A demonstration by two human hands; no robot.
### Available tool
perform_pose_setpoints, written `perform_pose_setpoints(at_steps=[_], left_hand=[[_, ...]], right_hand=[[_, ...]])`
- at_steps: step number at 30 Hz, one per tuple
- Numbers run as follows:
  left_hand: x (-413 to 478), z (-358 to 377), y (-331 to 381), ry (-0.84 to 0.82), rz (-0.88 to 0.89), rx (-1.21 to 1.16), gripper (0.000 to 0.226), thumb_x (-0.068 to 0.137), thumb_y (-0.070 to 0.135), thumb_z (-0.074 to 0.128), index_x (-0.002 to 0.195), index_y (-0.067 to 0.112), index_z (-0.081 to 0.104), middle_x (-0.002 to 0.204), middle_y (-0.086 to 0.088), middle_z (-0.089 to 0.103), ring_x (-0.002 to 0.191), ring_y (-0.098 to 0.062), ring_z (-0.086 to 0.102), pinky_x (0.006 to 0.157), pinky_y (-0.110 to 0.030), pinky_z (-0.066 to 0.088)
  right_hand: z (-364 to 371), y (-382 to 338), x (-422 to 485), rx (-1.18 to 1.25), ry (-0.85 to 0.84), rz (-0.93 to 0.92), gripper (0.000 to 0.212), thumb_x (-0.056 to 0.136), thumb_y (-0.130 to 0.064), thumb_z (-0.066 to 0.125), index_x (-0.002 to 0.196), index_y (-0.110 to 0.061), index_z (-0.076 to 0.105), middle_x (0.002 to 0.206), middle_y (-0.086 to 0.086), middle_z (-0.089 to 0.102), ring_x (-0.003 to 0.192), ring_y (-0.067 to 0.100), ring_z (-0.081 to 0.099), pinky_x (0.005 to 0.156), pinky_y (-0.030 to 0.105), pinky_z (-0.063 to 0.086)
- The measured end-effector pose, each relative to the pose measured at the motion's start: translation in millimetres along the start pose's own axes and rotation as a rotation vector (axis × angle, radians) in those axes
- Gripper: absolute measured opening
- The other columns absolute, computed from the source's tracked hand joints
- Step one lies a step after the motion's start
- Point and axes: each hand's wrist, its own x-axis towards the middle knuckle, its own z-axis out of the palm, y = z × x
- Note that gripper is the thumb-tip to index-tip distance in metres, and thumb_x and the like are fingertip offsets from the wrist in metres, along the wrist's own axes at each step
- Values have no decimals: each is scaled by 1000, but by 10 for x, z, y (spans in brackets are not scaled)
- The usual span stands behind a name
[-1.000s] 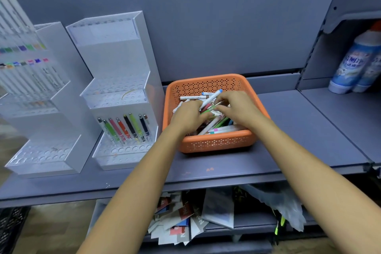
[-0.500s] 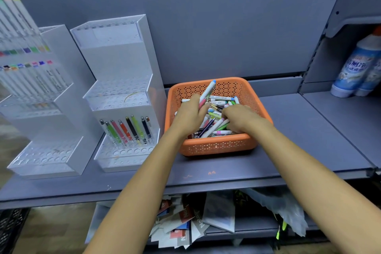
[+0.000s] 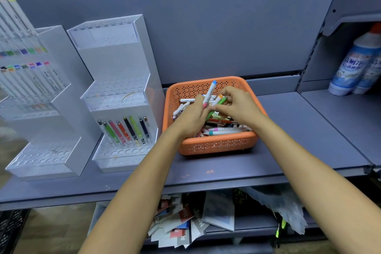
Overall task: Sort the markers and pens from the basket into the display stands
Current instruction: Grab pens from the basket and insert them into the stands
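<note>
Markers and pens (image 3: pixel 223 130) lie in a loose heap in the orange basket (image 3: pixel 216 145). It sits on the grey shelf (image 3: pixel 299 130), just right of the nearer display stand (image 3: pixel 115 62). My left hand (image 3: pixel 192 118) has its grip clamped on a white blue-capped marker (image 3: pixel 210 92), which sticks up out of the fist and tilts away from me. My right hand (image 3: pixel 240 107) pinches a green pen (image 3: pixel 219 105) close beside it. An orange-tipped one lies against that pen, and I cannot tell which hand carries it.

I read this step as picking out a few pieces by kind before carrying them over. The nearer display stand has a row of slim coloured pens (image 3: pixel 125 130) in its lowest tier, so I judge the green pen belongs there. The farther display stand (image 3: pixel 59 80) holds white-barrelled markers (image 3: pixel 26 80), the likelier home for the blue-capped marker.

To do it well, I would settle who holds the orange-tipped piece first, so nothing drops halfway. I would then lift each hand straight up over the basket rim to avoid dragging neighbours out of the heap. I would turn each piece upright before lowering it into a free hole. Both stands look like light clear plastic, so a sideways nudge could shift one or knock the standing row.
</note>
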Motion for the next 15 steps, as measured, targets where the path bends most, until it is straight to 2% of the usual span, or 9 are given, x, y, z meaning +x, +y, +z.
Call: perform_pose_setpoints(at_steps=[2, 4, 7, 9, 11, 13, 15], left_hand=[[-7, 1, 3, 11, -8, -66, 15, 102, 27, 33, 94, 15, 31, 69, -3, 54, 58, -24, 56, 49, -31, 44], [-2, -12, -13, 114, -18, -21, 15, 103, 26, 34, 96, 13, 34, 68, -2, 53, 57, -23, 52, 49, -35, 36], [30, -43, -59, 290, -69, -6, 18, 102, 27, 35, 99, 10, 42, 69, 3, 48, 62, -22, 47, 50, -32, 29], [38, -52, -58, 312, -90, -12, 24, 101, 34, 41, 97, 10, 45, 69, 5, 47, 61, -19, 45, 49, -26, 29], [36, -52, -48, 321, -112, -15, 31, 95, 40, 51, 95, 9, 47, 68, 7, 44, 59, -12, 42, 49, -27, 29], [45, -61, -64, 353, -138, 5, 33, 92, 40, 57, 94, 8, 48, 69, 7, 43, 60, -12, 41, 51, -30, 27], [56, -78, -80, 384, -153, 11, 29, 94, 36, 56, 97, 7, 52, 73, 4, 47, 66, -16, 48, 54, -28, 28]], right_hand=[[-8, -9, -3, 65, -3, 12, 36, 78, -20, 78, 100, -15, 50, 71, 5, 68, 62, 18, 67, 62, 32, 53], [3, 6, 7, 31, 2, 19, 38, 80, -23, 75, 105, -18, 46, 72, 4, 67, 64, 14, 65, 58, 28, 49], [28, 74, 39, -176, -91, 37, 34, 80, -28, 71, 103, -21, 47, 76, -4, 68, 72, 12, 61, 66, 32, 48], [37, 106, 58, -433, -295, 60, 25, 75, -27, 70, 93, -24, 54, 79, -10, 66, 79, 13, 60, 78, 36, 51], [52, 113, 70, -655, -464, 101, 15, 74, -23, 69, 87, -25, 61, 88, -5, 65, 87, 17, 59, 83, 35, 49], [63, 107, 79, -745, -475, 118, 12, 73, -21, 68, 84, -25, 65, 94, 0, 64, 90, 21, 57, 86, 38, 47], [59, 103, 81, -733, -459, 113, 12, 73, -20, 67, 84, -24, 65, 94, 1, 62, 90, 22, 57, 87, 41, 48]])
